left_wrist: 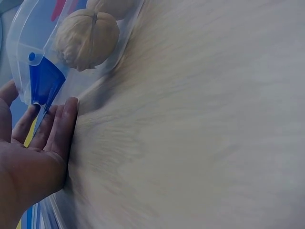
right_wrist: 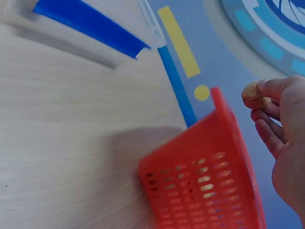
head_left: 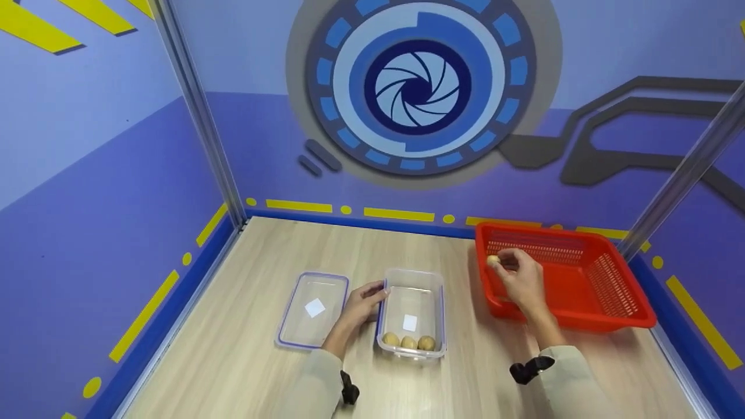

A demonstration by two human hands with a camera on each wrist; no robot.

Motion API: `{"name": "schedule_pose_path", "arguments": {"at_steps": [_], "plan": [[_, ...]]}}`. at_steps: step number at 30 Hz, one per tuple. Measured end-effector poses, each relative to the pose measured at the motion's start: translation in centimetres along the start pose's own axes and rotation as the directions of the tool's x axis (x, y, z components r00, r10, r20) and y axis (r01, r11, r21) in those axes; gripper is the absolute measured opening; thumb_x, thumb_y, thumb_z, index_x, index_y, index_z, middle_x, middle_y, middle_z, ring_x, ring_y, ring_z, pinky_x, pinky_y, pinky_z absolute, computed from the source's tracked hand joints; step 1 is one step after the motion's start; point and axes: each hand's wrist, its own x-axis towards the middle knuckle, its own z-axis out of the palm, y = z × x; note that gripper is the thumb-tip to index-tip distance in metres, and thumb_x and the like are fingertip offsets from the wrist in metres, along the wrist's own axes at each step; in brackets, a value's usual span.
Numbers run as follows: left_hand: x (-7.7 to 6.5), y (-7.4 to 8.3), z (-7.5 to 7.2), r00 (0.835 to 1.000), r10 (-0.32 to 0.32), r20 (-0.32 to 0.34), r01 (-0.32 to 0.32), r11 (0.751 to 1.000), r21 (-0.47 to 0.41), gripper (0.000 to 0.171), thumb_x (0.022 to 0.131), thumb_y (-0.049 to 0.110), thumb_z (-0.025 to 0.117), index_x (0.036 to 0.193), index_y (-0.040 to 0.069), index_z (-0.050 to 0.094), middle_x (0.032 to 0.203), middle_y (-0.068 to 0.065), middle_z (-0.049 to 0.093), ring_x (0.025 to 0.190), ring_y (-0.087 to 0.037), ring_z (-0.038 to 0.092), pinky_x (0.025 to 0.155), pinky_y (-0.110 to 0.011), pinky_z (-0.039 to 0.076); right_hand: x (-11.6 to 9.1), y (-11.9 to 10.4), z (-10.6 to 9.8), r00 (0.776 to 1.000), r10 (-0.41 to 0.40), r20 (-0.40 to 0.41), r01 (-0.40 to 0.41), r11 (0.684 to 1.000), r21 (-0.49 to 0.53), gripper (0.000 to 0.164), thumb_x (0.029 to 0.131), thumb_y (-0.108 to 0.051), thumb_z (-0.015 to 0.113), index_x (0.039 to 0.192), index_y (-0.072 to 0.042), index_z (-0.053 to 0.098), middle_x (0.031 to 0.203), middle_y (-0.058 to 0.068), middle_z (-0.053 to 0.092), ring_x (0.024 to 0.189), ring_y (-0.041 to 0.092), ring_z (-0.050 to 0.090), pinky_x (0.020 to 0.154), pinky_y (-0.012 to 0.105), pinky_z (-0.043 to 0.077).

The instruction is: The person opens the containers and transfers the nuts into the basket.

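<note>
Tabletop (head_left: 461, 331) separates box edge (head_left: 443, 314), left grip (head_left: 362, 304) spread against it, from basket rim (head_left: 482, 270), right grip (head_left: 524, 278) pinching walnut (right_wrist: 253, 96)

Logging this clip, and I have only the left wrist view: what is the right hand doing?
Observer: The right hand pinches a walnut above the red basket.

Operator: I make out two walnuts through the wall of the box. How many does it hold?

Observer: Three; the head view shows them in a row at the end nearest the person.

Operator: And is the lid on it?

Observer: No, the lid lies flat on the table, to the left of the box.
</note>
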Motion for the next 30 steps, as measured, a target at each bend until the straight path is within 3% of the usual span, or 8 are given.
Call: {"name": "schedule_pose_path", "arguments": {"at_steps": [8, 18, 21, 30], "plan": [[0.0, 0.0, 0.1, 1.0, 0.008, 0.003, -0.008, 0.999, 0.034, 0.049, 0.1, 0.02, 0.074, 0.142, -0.004, 0.063, 0.14, -0.023, 0.066, 0.131, -0.036, 0.061, 0.114, -0.047, 0.046, -0.8, 1.7, 0.3, 0.997, 0.073, -0.012, -0.073, 0.997, -0.033, 0.026, 0.094, -0.011, 0.082, 0.115, 0.003, 0.074, 0.106, 0.015, 0.076, 0.096, 0.03, 0.073, 0.076, 0.003, 0.047], [0.1, 0.0, 0.0, 0.999, -0.022, 0.028, 0.023, 0.999, -0.035, 0.051, 0.101, 0.022, 0.073, 0.144, -0.002, 0.062, 0.139, -0.021, 0.066, 0.121, -0.027, 0.065, 0.102, -0.04, 0.056, -0.4, 1.8, 0.5, 0.998, 0.054, 0.04, -0.049, 0.992, -0.12, 0.024, 0.094, -0.01, 0.082, 0.115, -0.004, 0.074, 0.105, 0.012, 0.076, 0.093, 0.026, 0.072, 0.077, 0.015, 0.051], [0.2, 0.0, -0.1, 1.0, 0.005, 0.018, -0.005, 1.0, -0.024, 0.05, 0.101, 0.021, 0.074, 0.143, -0.004, 0.062, 0.139, -0.022, 0.066, 0.122, -0.03, 0.066, 0.104, -0.04, 0.055, -0.3, 1.7, 0.5, 0.998, 0.05, 0.039, -0.045, 0.992, -0.116, 0.023, 0.094, -0.01, 0.082, 0.115, -0.004, 0.074, 0.104, 0.012, 0.076, 0.093, 0.026, 0.072, 0.077, 0.016, 0.052], [0.3, -0.1, -0.1, 1.0, 0.008, 0.006, -0.008, 1.0, 0.026, 0.05, 0.101, 0.022, 0.073, 0.143, -0.003, 0.062, 0.139, -0.022, 0.066, 0.129, -0.034, 0.062, 0.112, -0.044, 0.049, -0.2, 1.7, 0.6, 0.997, 0.062, 0.034, -0.057, 0.989, -0.135, 0.024, 0.094, -0.014, 0.083, 0.114, -0.003, 0.075, 0.104, 0.012, 0.076, 0.094, 0.027, 0.073, 0.079, 0.022, 0.055]]}}
